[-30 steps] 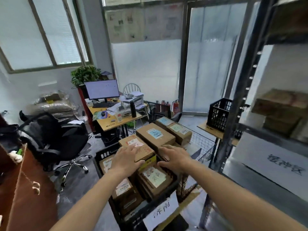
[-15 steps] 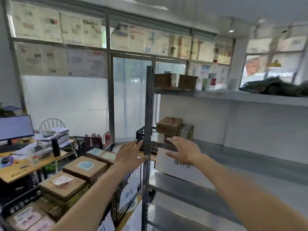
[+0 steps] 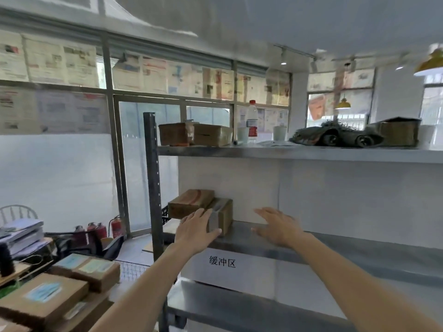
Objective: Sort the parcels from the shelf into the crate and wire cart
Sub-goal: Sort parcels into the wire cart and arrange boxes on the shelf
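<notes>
On the middle level of the metal shelf (image 3: pixel 311 245) sit two cardboard parcels at its left end: a flat one (image 3: pixel 189 203) and a smaller taped one (image 3: pixel 221 215) in front of it. My left hand (image 3: pixel 195 230) is open with straight fingers just in front of the smaller parcel, fingertips at its near face. My right hand (image 3: pixel 278 226) hovers open over the shelf to the right of that parcel, holding nothing. Labelled parcels (image 3: pixel 45 300) lie stacked in the wire cart (image 3: pixel 133 269) at the lower left.
The shelf's dark upright post (image 3: pixel 153 188) stands left of my left hand. The top shelf carries two boxes (image 3: pixel 194 134), a bottle (image 3: pixel 252 122), cups and a dark bundle (image 3: pixel 335 135). A desk with papers (image 3: pixel 19 236) is at far left; fire extinguishers (image 3: pixel 105 228) stand by the glass door.
My view swung from the crate and cart up to the shelf. Both hands left the parcels in the crate and reached forward to the middle shelf, the left one arriving at the small parcel.
</notes>
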Demonstrator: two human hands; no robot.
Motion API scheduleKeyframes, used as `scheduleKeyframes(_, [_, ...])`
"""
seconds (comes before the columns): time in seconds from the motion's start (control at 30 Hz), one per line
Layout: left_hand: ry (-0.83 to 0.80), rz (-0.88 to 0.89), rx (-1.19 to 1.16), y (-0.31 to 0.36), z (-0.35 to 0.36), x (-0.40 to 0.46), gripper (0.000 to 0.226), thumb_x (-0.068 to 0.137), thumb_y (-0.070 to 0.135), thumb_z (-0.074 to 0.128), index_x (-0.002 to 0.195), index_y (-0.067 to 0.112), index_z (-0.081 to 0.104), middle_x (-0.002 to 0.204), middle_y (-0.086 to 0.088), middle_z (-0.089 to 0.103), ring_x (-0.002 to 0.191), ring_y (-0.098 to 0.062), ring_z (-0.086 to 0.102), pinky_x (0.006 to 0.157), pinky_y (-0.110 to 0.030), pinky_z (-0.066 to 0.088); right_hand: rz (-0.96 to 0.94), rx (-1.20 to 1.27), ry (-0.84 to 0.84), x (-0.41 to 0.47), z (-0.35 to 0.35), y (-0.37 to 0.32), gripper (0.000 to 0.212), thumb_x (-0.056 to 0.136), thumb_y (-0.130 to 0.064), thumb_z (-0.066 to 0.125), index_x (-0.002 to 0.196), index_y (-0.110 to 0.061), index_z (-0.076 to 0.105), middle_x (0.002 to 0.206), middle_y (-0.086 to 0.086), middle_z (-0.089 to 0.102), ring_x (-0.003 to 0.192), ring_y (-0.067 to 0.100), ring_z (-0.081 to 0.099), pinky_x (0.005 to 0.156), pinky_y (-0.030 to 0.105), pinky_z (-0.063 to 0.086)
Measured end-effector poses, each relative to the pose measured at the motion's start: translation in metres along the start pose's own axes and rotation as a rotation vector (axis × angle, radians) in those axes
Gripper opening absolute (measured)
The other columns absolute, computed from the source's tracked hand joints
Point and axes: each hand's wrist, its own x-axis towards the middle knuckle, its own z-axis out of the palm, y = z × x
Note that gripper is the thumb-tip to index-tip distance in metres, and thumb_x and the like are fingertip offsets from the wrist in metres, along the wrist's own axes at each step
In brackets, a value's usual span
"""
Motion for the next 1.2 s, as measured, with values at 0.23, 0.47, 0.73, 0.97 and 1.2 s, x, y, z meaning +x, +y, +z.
scheduleKeyframes(0.23, [-0.009, -0.092, -0.013, 0.012, 0.054, 0.071, 0.075, 0.095, 0.065, 0.052, 0.157, 0.030, 0.029, 0.164, 0.001, 0.032, 0.149, -0.023, 0.034, 0.118, -0.044, 0.034, -0.049, 0.059, -0.066, 0.073, 0.034, 0.051, 0.070, 0.101, -0.061, 0.044, 0.161, -0.034, 0.020, 0.168, -0.004, 0.020, 0.150, 0.023, 0.029, 0.120, 0.044, 0.030])
scheduleKeyframes(0.47, [-0.053, -0.151, -0.005, -0.001, 0.091, 0.118, 0.071, 0.096, 0.062, 0.051, 0.155, 0.026, 0.033, 0.157, -0.001, 0.041, 0.142, -0.025, 0.043, 0.112, -0.042, 0.039, -0.070, 0.140, -0.095, 0.139, 0.076, 0.068, 0.067, 0.101, -0.063, 0.042, 0.160, -0.038, 0.023, 0.167, -0.009, 0.023, 0.149, 0.020, 0.032, 0.118, 0.042, 0.033])
scheduleKeyframes(0.73, [-0.125, -0.224, -0.070, -0.021, 0.129, 0.166, 0.070, 0.096, 0.067, 0.046, 0.155, 0.033, 0.029, 0.159, -0.004, 0.035, 0.142, -0.030, 0.042, 0.112, -0.049, 0.042, -0.079, 0.214, -0.145, 0.203, 0.111, 0.064, 0.069, 0.098, -0.067, 0.041, 0.159, -0.039, 0.023, 0.166, -0.007, 0.026, 0.147, 0.019, 0.035, 0.116, 0.044, 0.037])
scheduleKeyframes(0.97, [-0.097, -0.322, -0.113, -0.025, 0.148, 0.192, 0.065, 0.096, 0.063, 0.049, 0.150, 0.029, 0.036, 0.151, -0.013, 0.033, 0.133, -0.037, 0.044, 0.106, -0.049, 0.046, -0.087, 0.306, -0.183, 0.233, 0.128, 0.061, 0.069, 0.100, -0.066, 0.040, 0.160, -0.036, 0.023, 0.166, -0.006, 0.026, 0.147, 0.018, 0.035, 0.117, 0.043, 0.035])
scheduleKeyframes(1.2, [-0.037, -0.352, -0.296, -0.023, 0.153, 0.210, 0.055, 0.097, 0.057, 0.054, 0.140, 0.024, 0.048, 0.128, -0.007, 0.034, 0.101, -0.031, 0.058, 0.092, -0.041, 0.055, -0.008, 0.636, -0.206, 0.255, 0.147, 0.050, 0.070, 0.101, -0.065, 0.038, 0.161, -0.029, 0.026, 0.165, 0.000, 0.028, 0.147, 0.020, 0.035, 0.119, 0.030, 0.029])
